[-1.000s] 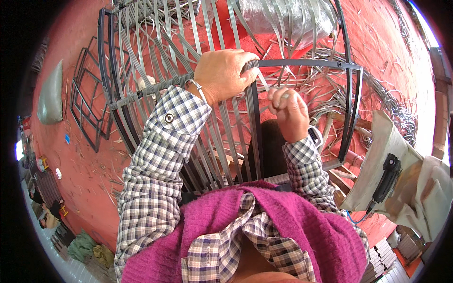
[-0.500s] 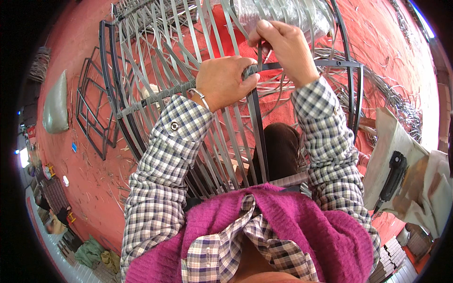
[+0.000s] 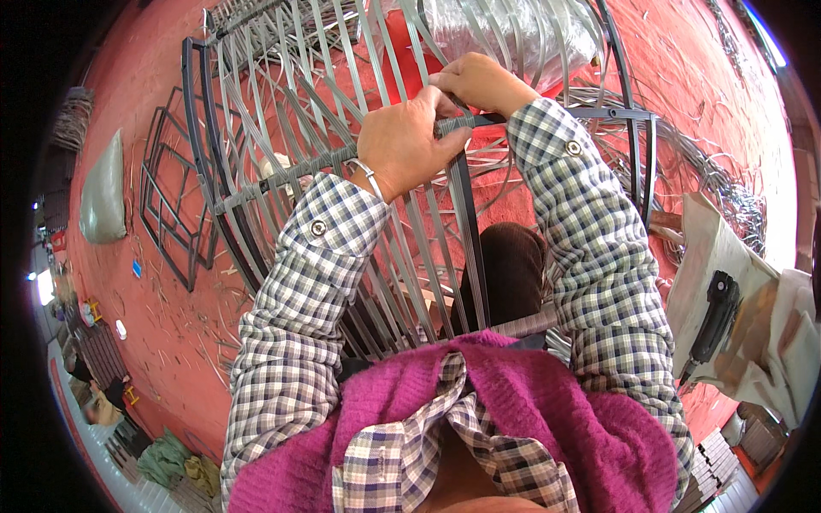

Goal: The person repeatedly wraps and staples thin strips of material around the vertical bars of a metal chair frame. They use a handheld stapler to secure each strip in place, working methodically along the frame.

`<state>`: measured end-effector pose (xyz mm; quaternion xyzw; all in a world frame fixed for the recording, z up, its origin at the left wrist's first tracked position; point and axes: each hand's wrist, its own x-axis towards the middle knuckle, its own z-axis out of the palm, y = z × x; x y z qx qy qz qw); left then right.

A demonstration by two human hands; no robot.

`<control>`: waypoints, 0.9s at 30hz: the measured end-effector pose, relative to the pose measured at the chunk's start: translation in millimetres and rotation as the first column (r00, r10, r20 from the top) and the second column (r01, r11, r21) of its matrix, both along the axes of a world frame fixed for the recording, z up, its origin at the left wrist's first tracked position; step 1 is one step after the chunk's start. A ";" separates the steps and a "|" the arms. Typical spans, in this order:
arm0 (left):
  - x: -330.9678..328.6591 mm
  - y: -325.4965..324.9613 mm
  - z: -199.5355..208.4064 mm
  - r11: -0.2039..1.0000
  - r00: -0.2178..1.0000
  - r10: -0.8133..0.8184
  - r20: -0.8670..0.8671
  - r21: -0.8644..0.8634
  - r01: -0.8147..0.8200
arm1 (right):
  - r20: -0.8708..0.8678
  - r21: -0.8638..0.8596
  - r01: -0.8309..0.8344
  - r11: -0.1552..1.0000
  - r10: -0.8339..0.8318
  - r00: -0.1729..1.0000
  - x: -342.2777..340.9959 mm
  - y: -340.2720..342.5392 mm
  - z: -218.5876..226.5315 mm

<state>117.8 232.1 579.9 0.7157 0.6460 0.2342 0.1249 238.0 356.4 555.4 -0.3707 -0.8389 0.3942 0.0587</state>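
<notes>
My left hand (image 3: 398,145) is closed around the crossbar (image 3: 321,161) of a dark metal frame (image 3: 201,141), its thumb toward me. Grey flat strip is wound tightly around this bar to the left of the hand. Just beyond the bar, my right hand (image 3: 486,83) pinches a grey strip, its fingertips close to the left hand's fingers and partly hidden. Several grey strips (image 3: 466,244) run lengthwise across the frame toward my lap. To the right of my hands the crossbar is bare dark metal.
A clear plastic-wrapped bundle (image 3: 513,38) lies beyond the frame. Loose strips (image 3: 718,184) are heaped at right. A black power tool (image 3: 714,321) rests on a cloth-covered surface (image 3: 684,274). Another metal frame (image 3: 175,197) and a pale sack (image 3: 103,192) lie on the red floor at left.
My right hand has moved down and left, from above the bar to close beside my left hand. The strip it was pulling upright is now mostly hidden. My left hand stays on the bar.
</notes>
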 end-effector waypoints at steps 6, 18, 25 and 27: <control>-2.1 0.6 -1.4 0.999 0.992 -0.023 0.124 -0.022 0.026 | 0.024 0.005 -0.284 0.959 0.284 0.959 -7.7 8.7 -4.5; -8.1 5.9 4.2 0.980 0.998 -0.056 0.017 -0.188 0.058 | -0.177 -0.691 0.410 0.595 -0.689 0.703 51.1 -117.2 -2.4; -12.4 7.4 3.1 0.965 0.999 -0.036 0.040 -0.258 0.045 | -0.277 0.059 0.377 0.924 -0.347 0.896 35.5 -128.9 -17.0; -14.6 8.1 1.5 0.964 0.997 -0.036 0.068 -0.259 0.053 | -0.072 0.438 0.227 0.870 -0.217 0.973 50.3 -139.4 9.0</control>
